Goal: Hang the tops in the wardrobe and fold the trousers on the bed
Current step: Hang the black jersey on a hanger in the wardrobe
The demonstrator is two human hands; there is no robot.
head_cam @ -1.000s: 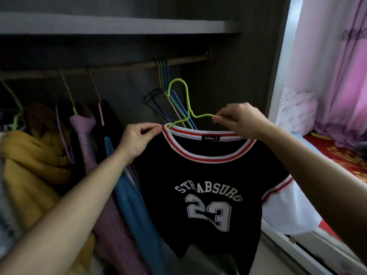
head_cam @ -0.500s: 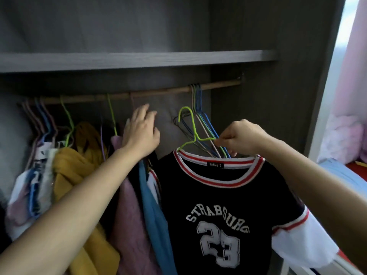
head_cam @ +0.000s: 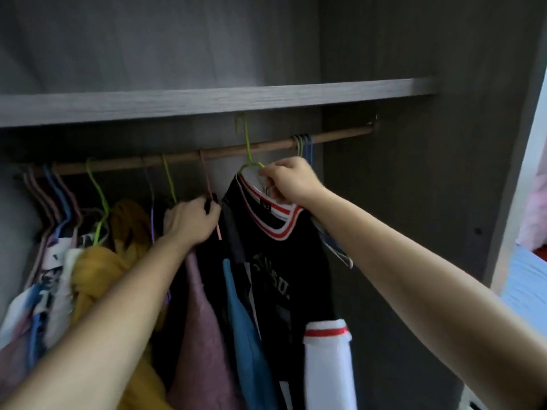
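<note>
My r. hand [head_cam: 291, 180] pinches the wire of a green hanger [head_cam: 248, 149], thumb & fingers clamped on it right at the collar of the black jersey [head_cam: 284, 261] hung on it. The jersey is inside the wardrobe [head_cam: 384, 202], turned side-on, w/ a white, red-striped sleeve low down. The hanger's hook is above the wooden rail [head_cam: 340, 137], just under the shelf [head_cam: 207, 100]; can't tell if it's over the rail. My l. hand [head_cam: 189, 220] has fingers curled into a dark top [head_cam: 208, 255] beside a pink hanger [head_cam: 207, 179], just left of the jersey. A blue top [head_cam: 239, 321] & a mauve top [head_cam: 201, 321] hang below that hand, w/ a yellow top [head_cam: 97, 270] further left. Empty hangers [head_cam: 303, 143] sit on the rail behind my r. hand.
</note>
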